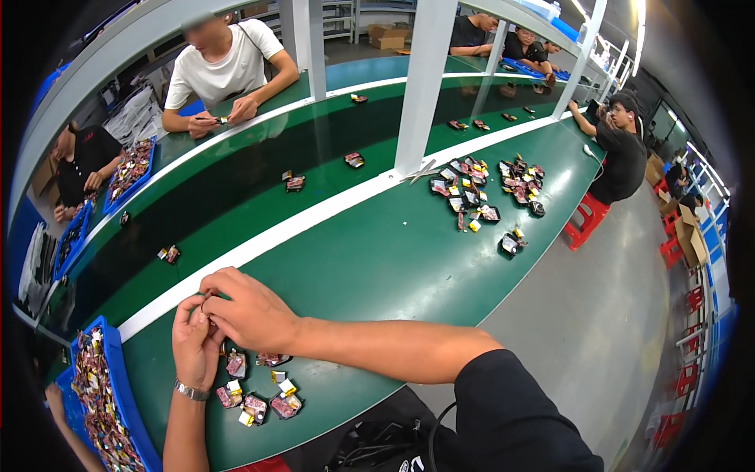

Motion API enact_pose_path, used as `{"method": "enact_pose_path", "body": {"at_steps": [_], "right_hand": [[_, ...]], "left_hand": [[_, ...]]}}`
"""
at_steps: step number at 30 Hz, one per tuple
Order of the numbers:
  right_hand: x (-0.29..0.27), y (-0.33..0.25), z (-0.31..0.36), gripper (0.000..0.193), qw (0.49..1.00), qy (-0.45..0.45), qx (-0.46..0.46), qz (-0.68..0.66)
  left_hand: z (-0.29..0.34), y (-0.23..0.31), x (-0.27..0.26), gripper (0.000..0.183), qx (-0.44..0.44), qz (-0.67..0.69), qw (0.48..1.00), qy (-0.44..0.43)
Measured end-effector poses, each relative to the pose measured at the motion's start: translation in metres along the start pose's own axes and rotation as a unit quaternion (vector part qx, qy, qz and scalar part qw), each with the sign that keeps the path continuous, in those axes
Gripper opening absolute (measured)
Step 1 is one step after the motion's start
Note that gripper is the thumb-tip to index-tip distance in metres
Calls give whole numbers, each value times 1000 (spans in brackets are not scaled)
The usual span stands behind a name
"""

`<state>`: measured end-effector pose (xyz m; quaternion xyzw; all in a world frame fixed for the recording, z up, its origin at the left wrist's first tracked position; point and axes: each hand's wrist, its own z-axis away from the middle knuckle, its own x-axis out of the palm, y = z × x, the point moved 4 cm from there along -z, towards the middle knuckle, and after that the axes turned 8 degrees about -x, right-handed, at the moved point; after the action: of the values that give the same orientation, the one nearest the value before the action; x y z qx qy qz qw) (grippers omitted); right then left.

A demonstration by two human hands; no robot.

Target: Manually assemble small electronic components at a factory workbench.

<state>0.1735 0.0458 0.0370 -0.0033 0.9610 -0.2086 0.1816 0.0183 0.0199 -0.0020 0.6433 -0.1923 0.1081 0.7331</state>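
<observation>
My left hand (194, 346), with a metal watch on its wrist, and my right hand (255, 313) meet above the green bench at the lower left. Their fingertips pinch together around something small and dark, mostly covered by the fingers. Just below and right of them lie several small black-cased electronic assemblies (254, 407) with reddish insides and yellow-and-white pieces attached. A blue tray (118, 346) heaped with small reddish-brown and yellow parts stands to the left of my left hand.
A green conveyor belt (228, 204) carrying scattered assemblies runs behind a white rail (267, 237). Two clusters of assemblies (465, 185) lie farther right, near scissors (421, 172) and a grey post (425, 86). A person in white (228, 67) works across; another person (621, 149) sits at right.
</observation>
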Motion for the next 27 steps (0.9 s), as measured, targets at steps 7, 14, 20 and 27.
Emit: {"method": "enact_pose_path", "body": {"at_steps": [7, 14, 20, 27], "right_hand": [[6, 0, -2, 10, 992, -22, -35, 117], [6, -3, 3, 14, 981, -57, -72, 174], [11, -6, -2, 13, 977, -57, -70, 195], [25, -7, -5, 22, 987, -68, -4, 147]], "left_hand": [[2, 2, 0, 28, -12, -2, 1000, 29], [-2, -4, 4, 28, -31, 28, 999, -14], [3, -1, 3, 25, -36, 36, 999, 8], [-2, 4, -11, 32, -27, 52, 998, 0]]}}
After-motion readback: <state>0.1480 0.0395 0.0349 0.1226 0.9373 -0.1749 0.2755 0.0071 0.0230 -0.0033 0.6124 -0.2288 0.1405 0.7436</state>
